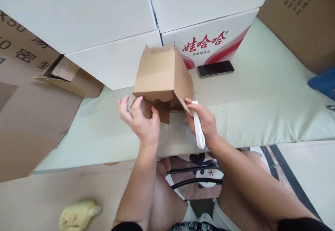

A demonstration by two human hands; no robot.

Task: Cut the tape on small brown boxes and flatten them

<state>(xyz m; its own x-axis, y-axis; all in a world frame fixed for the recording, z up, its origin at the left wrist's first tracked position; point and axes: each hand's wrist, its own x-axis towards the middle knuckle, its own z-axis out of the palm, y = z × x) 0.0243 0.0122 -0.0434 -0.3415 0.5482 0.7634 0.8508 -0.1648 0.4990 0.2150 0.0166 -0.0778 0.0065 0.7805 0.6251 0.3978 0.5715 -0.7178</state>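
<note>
A small brown cardboard box (pixel 155 72) stands on the pale green surface, its open end with loose flaps facing me. My left hand (pixel 142 123) is at the box's lower left, fingers curved and spread apart, with fingertips close to the edge of the opening. Whether they touch the cardboard I cannot tell. My right hand (pixel 205 119) is closed at the right side, pinching the right flap (pixel 182 102). Held in the same hand is a slim white-handled tool (pixel 199 129), its thin tip pointing away from me. The inside of the box is mostly in shadow.
White cartons (pixel 110 60) are stacked behind the box. A black phone (pixel 216 69) lies right of it. Large brown cartons (pixel 306 25) stand at both sides, with a smaller open box (pixel 78 79) at left. A yellow bottle (pixel 78 215) lies on the floor.
</note>
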